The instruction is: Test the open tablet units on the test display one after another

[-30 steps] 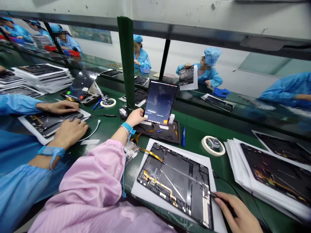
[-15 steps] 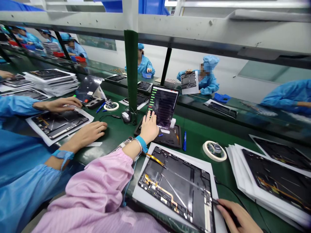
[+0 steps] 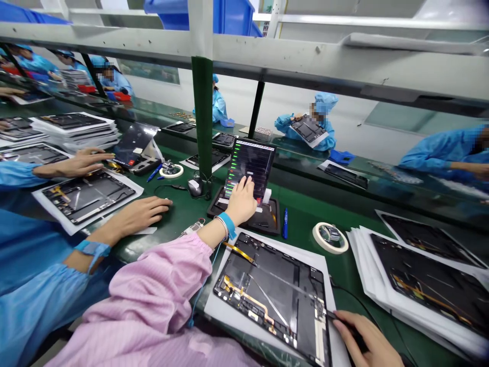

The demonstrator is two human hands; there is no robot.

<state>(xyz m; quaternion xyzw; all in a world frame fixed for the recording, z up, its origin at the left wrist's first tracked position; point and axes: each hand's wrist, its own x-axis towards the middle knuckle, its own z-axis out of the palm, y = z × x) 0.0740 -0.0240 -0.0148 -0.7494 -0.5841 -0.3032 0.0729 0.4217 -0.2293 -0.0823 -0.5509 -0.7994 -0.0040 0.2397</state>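
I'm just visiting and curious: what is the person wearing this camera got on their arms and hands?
The left hand is bare, below a loose pink sleeve gathered at the cuff. A blue wrist strap with a thin blue cord circles that wrist. The right hand is bare too; its sleeve is out of view.

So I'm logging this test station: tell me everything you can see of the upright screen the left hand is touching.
The upright screen is a thin dark glass tablet, lit, showing rows of short green bars down its left side and fainter lines across. It leans back on a white prop in a black tray on the green bench, beside a green post. The left hand has its fingertips on the lower part of the display. Nothing else touches it.
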